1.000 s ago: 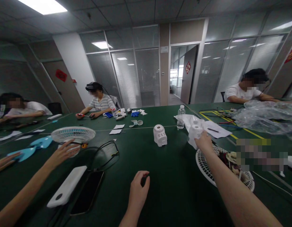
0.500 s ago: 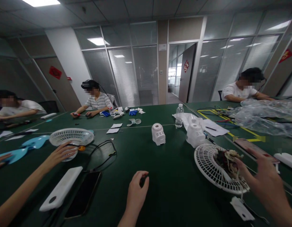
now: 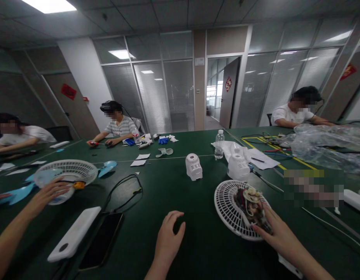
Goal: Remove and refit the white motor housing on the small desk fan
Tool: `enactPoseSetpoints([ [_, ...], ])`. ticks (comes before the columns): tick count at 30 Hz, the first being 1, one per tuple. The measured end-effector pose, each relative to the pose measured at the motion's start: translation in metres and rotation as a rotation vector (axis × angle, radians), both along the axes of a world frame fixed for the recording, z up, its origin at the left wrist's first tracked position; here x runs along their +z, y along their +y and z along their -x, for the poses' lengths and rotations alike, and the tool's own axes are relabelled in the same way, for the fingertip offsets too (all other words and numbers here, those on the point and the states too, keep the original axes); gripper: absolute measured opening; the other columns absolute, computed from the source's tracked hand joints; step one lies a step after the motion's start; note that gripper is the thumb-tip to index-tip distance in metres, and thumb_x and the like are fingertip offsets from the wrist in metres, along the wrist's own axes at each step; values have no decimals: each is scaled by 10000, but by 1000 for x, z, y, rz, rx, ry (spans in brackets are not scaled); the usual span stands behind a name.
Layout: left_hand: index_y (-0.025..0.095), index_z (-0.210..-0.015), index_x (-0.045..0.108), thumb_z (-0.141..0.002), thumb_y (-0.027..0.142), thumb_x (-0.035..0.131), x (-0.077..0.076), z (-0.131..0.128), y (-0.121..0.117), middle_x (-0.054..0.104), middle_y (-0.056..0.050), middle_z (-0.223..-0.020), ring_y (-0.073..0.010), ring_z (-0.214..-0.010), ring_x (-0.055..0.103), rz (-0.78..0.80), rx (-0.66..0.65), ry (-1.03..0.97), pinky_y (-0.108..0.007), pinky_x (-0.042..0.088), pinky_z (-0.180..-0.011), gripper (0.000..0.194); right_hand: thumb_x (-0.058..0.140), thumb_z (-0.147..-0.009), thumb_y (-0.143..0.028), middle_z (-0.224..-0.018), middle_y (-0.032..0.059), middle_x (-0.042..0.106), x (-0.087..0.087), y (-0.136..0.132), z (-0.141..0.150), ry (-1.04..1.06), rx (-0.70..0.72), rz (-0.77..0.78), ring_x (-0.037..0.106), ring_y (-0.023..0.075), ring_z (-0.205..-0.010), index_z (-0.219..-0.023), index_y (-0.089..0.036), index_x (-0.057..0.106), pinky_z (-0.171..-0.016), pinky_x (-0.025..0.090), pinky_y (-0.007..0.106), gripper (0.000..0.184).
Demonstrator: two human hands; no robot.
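Right grip (image 3: 279, 232) touches the tangled parts (image 3: 250, 200) by the right edge of the white grille (image 3: 226, 208), pinch unclear; the grille has shifted nearer the spread, empty left grip (image 3: 169, 234).

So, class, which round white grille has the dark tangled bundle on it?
The right-hand grille: its bundle lies by the right hand; the left-hand grille has none.

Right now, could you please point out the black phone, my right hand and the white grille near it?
Black phone (image 3: 102, 241), head view: middle of its screen.
Right hand (image 3: 279, 230), head view: back of the hand.
White grille (image 3: 227, 207), head view: ribs at its left.
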State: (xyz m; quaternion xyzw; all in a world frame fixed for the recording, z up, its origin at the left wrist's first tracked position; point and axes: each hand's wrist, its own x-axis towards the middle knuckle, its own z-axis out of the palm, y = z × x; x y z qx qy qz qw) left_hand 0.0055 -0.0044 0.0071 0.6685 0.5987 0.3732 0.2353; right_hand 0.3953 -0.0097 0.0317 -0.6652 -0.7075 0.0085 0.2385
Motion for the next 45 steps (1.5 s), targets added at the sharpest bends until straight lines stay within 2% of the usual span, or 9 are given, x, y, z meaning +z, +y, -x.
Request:
enactPoseSetpoints([
  [6,313,-1288,556,-770,339,588,5,-7,-3,489,-25,-1405,-255,-1286,457,-25,-35,161,-449,348,-1092,520,467,-826,-525,-1579,97,172,11,-5,115,18,116,222,144,274,-1449,-1515,-165,147,-1141,232,470,841],
  [9,307,-1348,501,-753,309,597,3,-7,-2,451,-36,-1445,-265,-1317,429,-44,-30,173,-457,323,-1107,603,527,-797,-492,-1587,54,147,22,1,146,147,207,299,122,271,-1453,-1517,-238,123,-1132,228,483,864],
  [12,298,-1342,507,-754,262,579,0,-6,0,437,-45,-1454,-265,-1330,416,-66,20,132,-451,330,-1104,593,456,-847,-368,-1468,40,432,37,27,150,360,274,272,414,222,-1336,-1479,-290,251,-1052,365,402,669],
  [15,295,-1318,528,-742,240,586,0,-5,1,434,-47,-1449,-271,-1336,403,-85,27,106,-458,332,-1103,582,353,-891,-303,-1200,42,651,52,71,147,467,178,160,617,178,-1084,-1374,-261,419,-924,450,319,489],
  [19,300,-1306,533,-729,220,592,3,-6,2,430,-45,-1448,-271,-1333,402,-98,19,89,-466,333,-1100,585,430,-882,-389,-1222,92,618,63,139,161,414,112,100,593,200,-1103,-1363,-194,410,-935,424,313,519],
  [25,292,-1305,531,-726,212,583,5,-5,1,418,-51,-1457,-263,-1332,402,-67,22,72,-462,337,-1097,587,676,-719,-535,-1361,216,457,60,203,202,311,30,132,505,306,-1203,-1426,-96,292,-950,421,388,917],
  [32,284,-1301,535,-713,208,589,1,-4,3,425,-56,-1451,-252,-1323,415,-88,27,61,-445,337,-1098,595,561,-905,-379,-1223,81,565,49,220,214,236,-63,147,590,209,-1030,-1219,-179,534,-866,507,434,373],
  [39,284,-1308,530,-724,217,584,5,-4,3,415,-58,-1459,-254,-1326,409,-64,31,49,-447,330,-1102,590,575,-891,-394,-1199,88,571,51,214,216,232,-81,107,596,207,-1003,-1213,-168,530,-850,507,419,396],
  [45,284,-1291,546,-709,211,595,3,-2,4,421,-53,-1456,-257,-1330,406,-65,29,39,-447,327,-1105,588,572,-817,-440,-1219,146,549,75,198,206,334,-42,-16,597,254,-1019,-1271,-148,469,-859,462,354,549],
])
